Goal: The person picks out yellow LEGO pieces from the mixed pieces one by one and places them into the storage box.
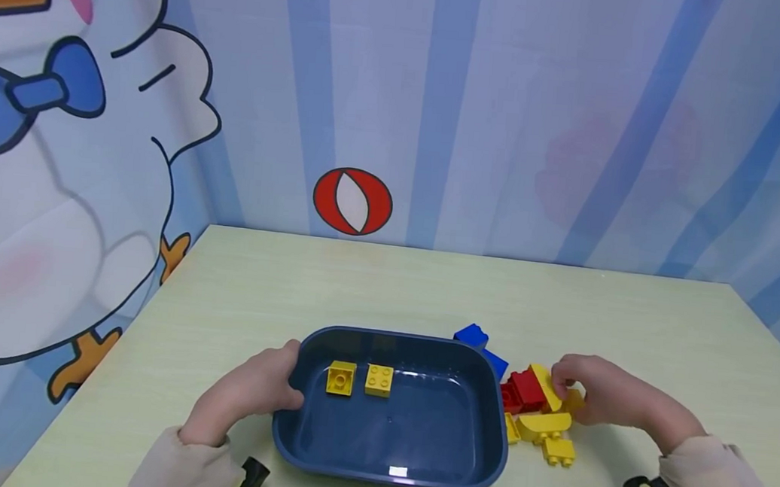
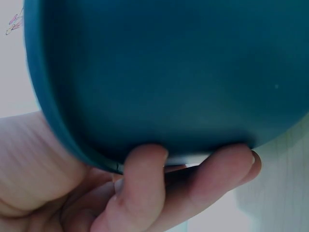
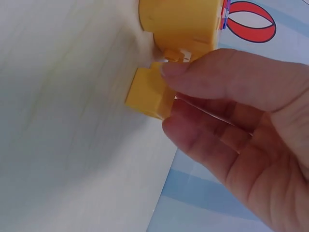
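Observation:
My left hand (image 1: pixel 254 385) grips the left rim of a dark blue plastic tray (image 1: pixel 389 443); in the left wrist view its fingers bend against the tray wall (image 2: pixel 169 96). Two square yellow building blocks lie inside, one with its hollow underside up (image 1: pixel 340 380) and one studs up (image 1: pixel 379 381). To the right of the tray, my right hand (image 1: pixel 613 399) pinches a small yellow building block (image 3: pixel 147 92) between thumb and fingers, at the edge of a loose pile. A larger yellow block (image 3: pixel 181 21) is close beside it in the right wrist view.
The pile by the tray's right side holds red blocks (image 1: pixel 525 390), a rounded yellow block (image 1: pixel 543 425), a studded yellow block (image 1: pixel 559 451) and blue blocks (image 1: pixel 471 335). All rest on a pale table (image 1: pixel 279 281), with a patterned curtain (image 1: pixel 493 130) behind.

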{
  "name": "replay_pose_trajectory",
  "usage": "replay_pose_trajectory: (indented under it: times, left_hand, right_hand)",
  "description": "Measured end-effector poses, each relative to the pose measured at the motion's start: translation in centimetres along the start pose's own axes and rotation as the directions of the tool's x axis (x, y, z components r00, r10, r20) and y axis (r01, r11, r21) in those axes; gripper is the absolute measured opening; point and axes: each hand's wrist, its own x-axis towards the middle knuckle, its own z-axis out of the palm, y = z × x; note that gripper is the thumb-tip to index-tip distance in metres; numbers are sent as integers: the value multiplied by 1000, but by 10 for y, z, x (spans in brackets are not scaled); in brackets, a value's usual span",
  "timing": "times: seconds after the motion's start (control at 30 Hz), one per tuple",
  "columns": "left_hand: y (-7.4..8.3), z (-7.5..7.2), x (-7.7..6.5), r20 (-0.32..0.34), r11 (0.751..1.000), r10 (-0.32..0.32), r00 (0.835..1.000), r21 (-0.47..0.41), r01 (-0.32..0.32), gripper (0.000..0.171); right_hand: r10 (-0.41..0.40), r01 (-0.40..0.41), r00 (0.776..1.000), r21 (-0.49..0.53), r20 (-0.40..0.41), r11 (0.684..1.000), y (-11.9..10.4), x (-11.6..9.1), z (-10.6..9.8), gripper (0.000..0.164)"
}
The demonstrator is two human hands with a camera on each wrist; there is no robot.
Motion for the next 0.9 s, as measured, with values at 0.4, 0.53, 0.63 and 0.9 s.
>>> replay_pose_trajectory:
  times: [0.4,0.53,0.63,0.9]
  left_hand:
    - [0,0,0,-8,1000,-1,1000,11,1,74]
    - [0,0,0,-6,1000,-1,1000,10,1,74]
    - [0,1,0,-5,1000,0,1000,10,1,74]
    - [0,0,0,-3,1000,-1,1000,5,1,74]
  right_hand:
    - [67,-67,998,-41,-8,997,5,-1,5,39]
    - [74,-75,997,-31,-25,997,6,-2,6,38]
    - [84,-85,996,-14,-41,996,7,-2,7,37]
    - [71,-71,995,-1,-74,997,11,-5,10,28]
